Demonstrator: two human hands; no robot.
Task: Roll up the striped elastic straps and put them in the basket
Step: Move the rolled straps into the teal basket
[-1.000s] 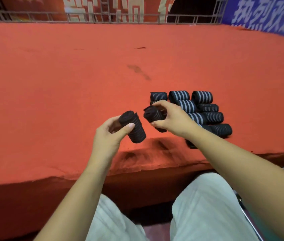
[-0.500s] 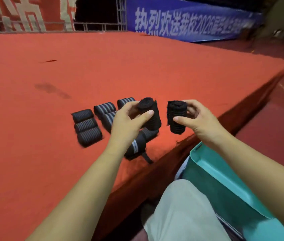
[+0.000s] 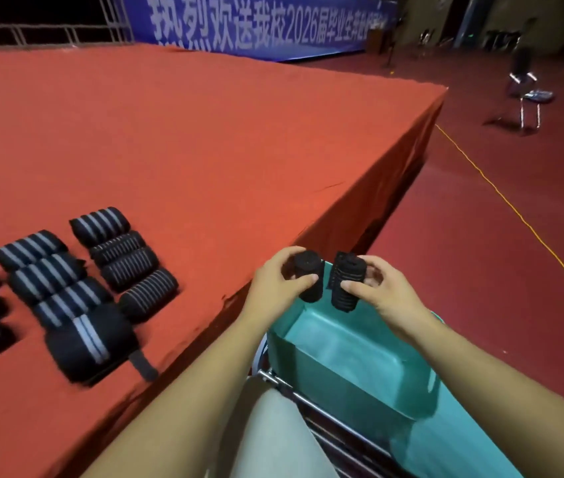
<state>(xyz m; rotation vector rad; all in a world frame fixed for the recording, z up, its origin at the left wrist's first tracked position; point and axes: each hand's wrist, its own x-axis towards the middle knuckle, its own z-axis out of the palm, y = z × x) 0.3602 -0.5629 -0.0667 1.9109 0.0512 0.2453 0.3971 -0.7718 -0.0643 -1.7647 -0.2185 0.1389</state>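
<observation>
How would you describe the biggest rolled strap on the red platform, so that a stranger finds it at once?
On the red platform, rolled straps lie in rows left of the teal basket. Take the roll nearest the platform's front edge. It alone is fatter than its neighbours, shows two pale stripes, and has a loose tab sticking out.

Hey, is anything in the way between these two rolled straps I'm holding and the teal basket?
Nothing visible. The left hand grips the left roll and the right hand grips the right roll, both over the far end of the teal basket. Its top is open, and the inside below them looks bare.
</observation>
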